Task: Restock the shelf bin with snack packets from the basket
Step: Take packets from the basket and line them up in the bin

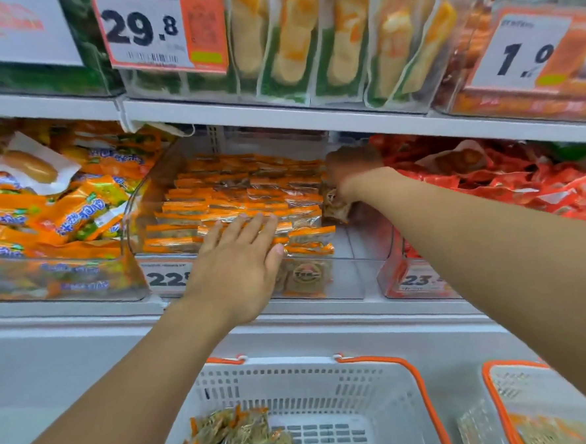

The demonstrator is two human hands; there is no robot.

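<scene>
Head view shows the bin [355, 249], a clear tray at mid-frame on the middle shelf, already filled across its left and centre with rows of orange-edged packets [235, 191]; bare floor shows only along its right side. At that gap the right hand [352, 172] reaches in from the right, fingers curled around a small bunch of packets [335, 203] held on edge against the rows. The left hand [239, 259] lies flat, fingers straight and spread, pressing on the front rows near the bin's lip and gripping nothing.

At bottom centre the white basket [381, 405] with orange rim has a loose heap of the same packets [229, 438] in its left corner. A 2nd basket [494, 398] shows at bottom right. Price tags hang on the bin fronts, and neighbouring bins hold orange packs at left and red packs at right.

Judging from this, the step in hand is placing a bunch into the remaining gap while the other hand steadies the stack. Next would call for seating and releasing that bunch, then reaching down to the basket for more.
</scene>
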